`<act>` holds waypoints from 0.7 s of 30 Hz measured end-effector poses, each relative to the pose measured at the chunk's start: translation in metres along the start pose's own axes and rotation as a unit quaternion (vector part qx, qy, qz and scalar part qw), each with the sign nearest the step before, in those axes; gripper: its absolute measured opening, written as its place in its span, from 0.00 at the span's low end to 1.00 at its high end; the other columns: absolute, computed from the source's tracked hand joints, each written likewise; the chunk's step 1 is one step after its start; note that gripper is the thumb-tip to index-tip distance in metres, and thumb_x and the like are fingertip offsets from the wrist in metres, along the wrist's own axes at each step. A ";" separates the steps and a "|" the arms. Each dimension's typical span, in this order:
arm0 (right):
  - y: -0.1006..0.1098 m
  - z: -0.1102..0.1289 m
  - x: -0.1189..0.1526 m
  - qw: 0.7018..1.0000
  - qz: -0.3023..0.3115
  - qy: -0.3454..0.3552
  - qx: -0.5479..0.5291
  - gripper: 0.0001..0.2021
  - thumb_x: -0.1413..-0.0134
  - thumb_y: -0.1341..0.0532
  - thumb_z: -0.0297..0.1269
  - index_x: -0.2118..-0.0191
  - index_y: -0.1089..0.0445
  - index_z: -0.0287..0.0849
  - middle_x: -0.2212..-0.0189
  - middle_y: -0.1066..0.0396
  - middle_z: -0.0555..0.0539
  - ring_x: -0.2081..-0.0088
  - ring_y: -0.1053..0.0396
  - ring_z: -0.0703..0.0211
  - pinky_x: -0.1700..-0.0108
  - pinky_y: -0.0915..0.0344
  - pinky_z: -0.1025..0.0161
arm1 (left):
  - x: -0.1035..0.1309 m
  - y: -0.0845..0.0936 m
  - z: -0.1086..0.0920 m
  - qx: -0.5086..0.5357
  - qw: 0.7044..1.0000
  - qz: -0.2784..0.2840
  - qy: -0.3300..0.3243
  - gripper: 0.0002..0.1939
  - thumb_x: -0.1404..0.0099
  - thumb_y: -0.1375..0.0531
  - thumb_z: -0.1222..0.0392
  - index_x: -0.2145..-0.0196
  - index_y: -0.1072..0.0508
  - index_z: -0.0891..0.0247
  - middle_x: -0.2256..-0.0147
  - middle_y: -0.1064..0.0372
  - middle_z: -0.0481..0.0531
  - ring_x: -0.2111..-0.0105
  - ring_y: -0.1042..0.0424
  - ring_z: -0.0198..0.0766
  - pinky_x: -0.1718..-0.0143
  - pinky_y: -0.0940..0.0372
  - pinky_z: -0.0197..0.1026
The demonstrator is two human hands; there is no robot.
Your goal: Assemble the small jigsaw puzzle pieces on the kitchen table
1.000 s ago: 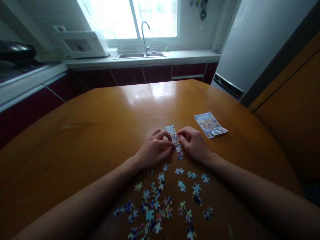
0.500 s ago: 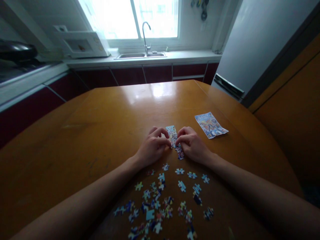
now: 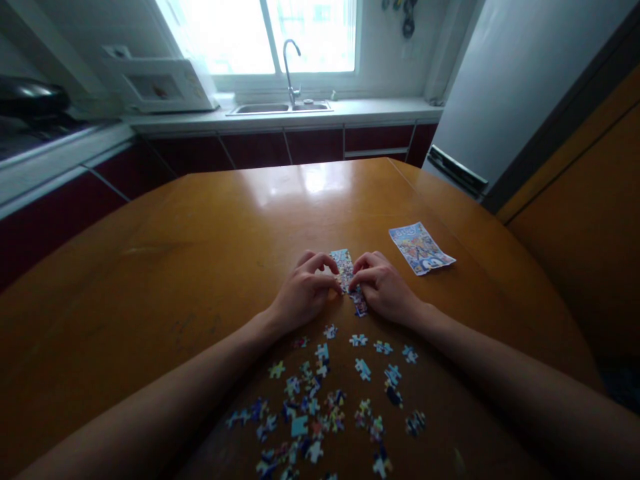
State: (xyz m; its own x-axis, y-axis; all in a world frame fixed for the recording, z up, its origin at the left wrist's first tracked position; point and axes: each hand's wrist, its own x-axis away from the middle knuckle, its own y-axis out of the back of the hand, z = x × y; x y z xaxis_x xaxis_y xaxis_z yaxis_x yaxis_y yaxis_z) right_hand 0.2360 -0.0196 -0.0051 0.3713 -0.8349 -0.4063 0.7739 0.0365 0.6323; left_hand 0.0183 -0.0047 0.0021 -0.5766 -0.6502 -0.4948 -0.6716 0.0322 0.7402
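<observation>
A narrow strip of joined jigsaw puzzle (image 3: 344,267) lies on the table between my two hands, with a darker section (image 3: 360,304) at its near end. My left hand (image 3: 309,287) is at the strip's left edge, thumb and index finger curled against it. On the opposite edge, my right hand (image 3: 381,285) presses bent fingers and thumb onto the strip, close to where the darker section joins. Parts of the strip are hidden under the fingertips. Many loose puzzle pieces (image 3: 300,425) lie scattered and partly heaped between my forearms.
A creased picture sheet (image 3: 423,249) lies on the brown wooden table (image 3: 240,227), right of my hands. Beyond the table are a counter with a sink (image 3: 263,109), a faucet (image 3: 289,70) and a white microwave (image 3: 160,87). A fridge (image 3: 525,80) stands at the right.
Both hands stay at the puzzle strip with only slight finger movement. The whole view has shifted a little; the loose pieces and the sheet lie as before.
</observation>
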 end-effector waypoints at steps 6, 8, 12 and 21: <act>0.001 0.001 0.000 1.000 0.000 -0.001 0.001 0.17 0.50 0.41 0.18 0.73 0.22 0.48 0.66 0.31 0.47 0.57 0.35 0.54 0.54 0.35 0.55 | 0.000 0.000 0.000 0.005 1.000 0.004 0.014 0.20 0.42 0.44 0.77 0.74 0.20 0.54 0.61 0.29 0.51 0.57 0.37 0.42 0.55 0.36 0.47; 0.001 0.001 -0.001 1.000 0.001 -0.002 0.001 0.16 0.50 0.41 0.18 0.73 0.22 0.47 0.65 0.30 0.47 0.57 0.35 0.54 0.54 0.35 0.55 | -0.001 0.000 0.000 0.005 1.000 0.003 0.013 0.19 0.42 0.44 0.77 0.74 0.20 0.54 0.61 0.29 0.51 0.57 0.37 0.43 0.56 0.36 0.47; 0.001 0.002 -0.001 1.000 0.002 -0.003 0.004 0.16 0.50 0.41 0.18 0.73 0.22 0.47 0.65 0.30 0.47 0.58 0.35 0.54 0.54 0.35 0.55 | -0.001 0.000 -0.001 0.008 1.000 0.002 0.007 0.19 0.41 0.44 0.76 0.71 0.19 0.54 0.61 0.29 0.51 0.58 0.37 0.42 0.57 0.36 0.46; 0.000 0.000 0.000 1.000 0.002 0.002 0.005 0.16 0.49 0.41 0.18 0.73 0.21 0.46 0.65 0.30 0.47 0.57 0.35 0.55 0.54 0.36 0.56 | -0.001 0.000 -0.001 0.018 1.000 0.017 0.003 0.20 0.44 0.45 0.79 0.74 0.20 0.55 0.61 0.29 0.50 0.58 0.38 0.41 0.57 0.36 0.45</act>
State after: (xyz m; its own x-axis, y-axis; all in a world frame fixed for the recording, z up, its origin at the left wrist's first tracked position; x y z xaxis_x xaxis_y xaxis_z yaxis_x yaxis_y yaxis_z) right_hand 0.2364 -0.0193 -0.0051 0.3753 -0.8330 -0.4064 0.7677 0.0337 0.6400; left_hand 0.0191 -0.0051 0.0029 -0.5963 -0.6528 -0.4672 -0.6685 0.0816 0.7392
